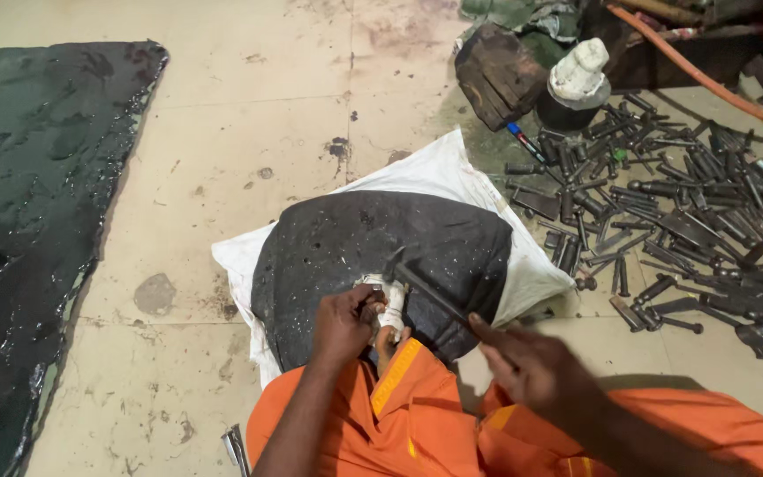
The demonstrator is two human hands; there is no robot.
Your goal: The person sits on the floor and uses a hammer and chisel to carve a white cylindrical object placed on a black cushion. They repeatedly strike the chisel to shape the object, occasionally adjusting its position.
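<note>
Nearest the camera, the person sits on the floor in orange trousers. The right hand is closed round the handle of a hammer, whose head hangs just above the left hand. The left hand pinches a small metal punch, wrapped in white cloth, upright against a round black rubber sheet lying on a white sack. The fingers sit right beside the strike point, so a glancing blow could land on them or kick the punch sideways. Beyond, at the floor's right edge, loose punches and bolts lie scattered, easy to roll underfoot. A dark can stands farther off, capped by a white lump; its contents are hidden. A large black sheet lies left.
</note>
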